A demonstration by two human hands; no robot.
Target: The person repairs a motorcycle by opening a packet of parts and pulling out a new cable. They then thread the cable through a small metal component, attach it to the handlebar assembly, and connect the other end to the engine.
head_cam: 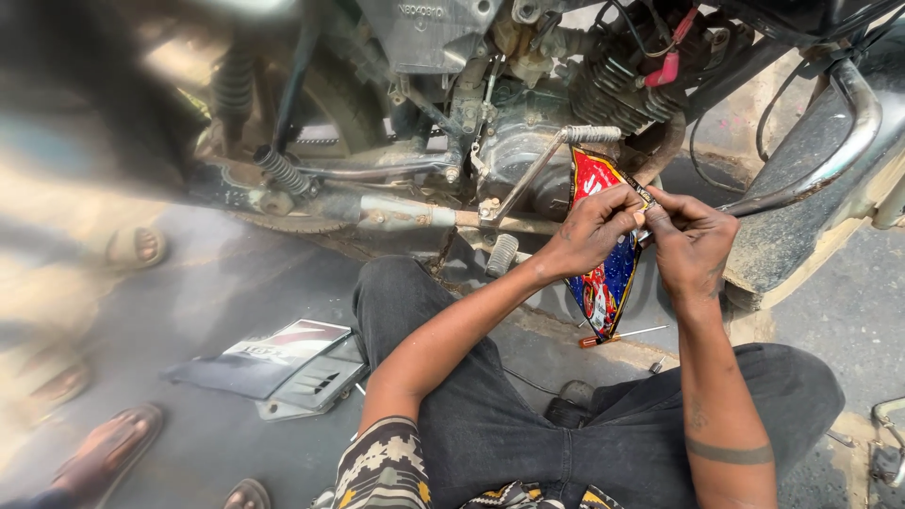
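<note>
Both hands (641, 231) gripping glossy pouch (603, 264), motorcycle (490, 113)

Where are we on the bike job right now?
Done: a side panel lies off the motorcycle on the ground, the engine side exposed. In hand: the left hand and right hand pinch the top edge of a red-blue pouch. Left: the pouch looks unopened; a screwdriver lies unused.
</note>
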